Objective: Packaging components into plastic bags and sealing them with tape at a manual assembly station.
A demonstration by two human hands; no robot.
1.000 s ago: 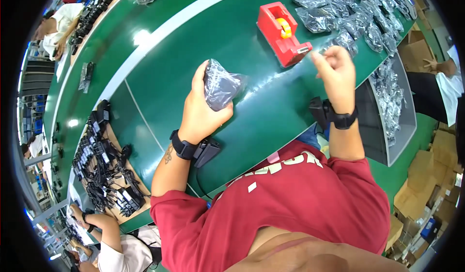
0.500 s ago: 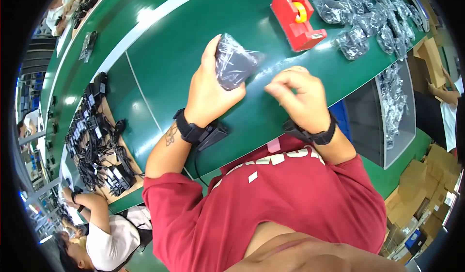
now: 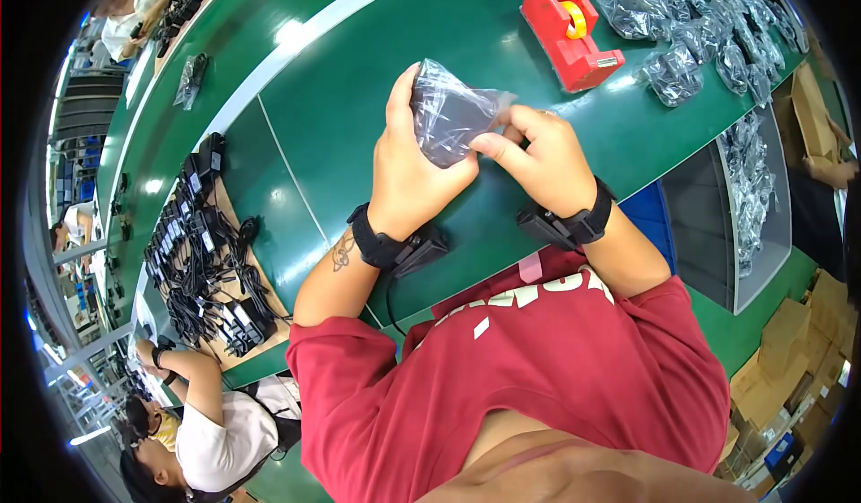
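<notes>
Clear crinkled plastic bag (image 3: 453,119) with a dark block-shaped item inside, held above the green work table (image 3: 359,82), near the person's chest and between both hands.

Left hand (image 3: 408,167): grasping the bag from its left side and underneath, thumb up along the bag's left edge, fingers hidden behind it. Black wrist strap with a small black device at the wrist.

Right hand (image 3: 538,158): pinching the bag's right edge between thumb and forefinger, remaining fingers curled. Matching black strap and device on this wrist.

Red tape dispenser (image 3: 567,30) with a yellow roll: standing on the table beyond the hands, well apart from the bag.

Bagged dark items, heap (image 3: 691,28): spread over the table's far right, just beside the dispenser.

Grey tray (image 3: 708,234): at the table's right edge, with more bagged items along its far wall.

Black power adapters with cables (image 3: 202,261): massed on a brown board at the left.

One single bagged item (image 3: 190,80): lying alone, far left of the table.

Second person, white top (image 3: 211,427): lower left, forearm reaching toward the adapters.

Cardboard boxes (image 3: 780,368): on the floor, lower right.
</notes>
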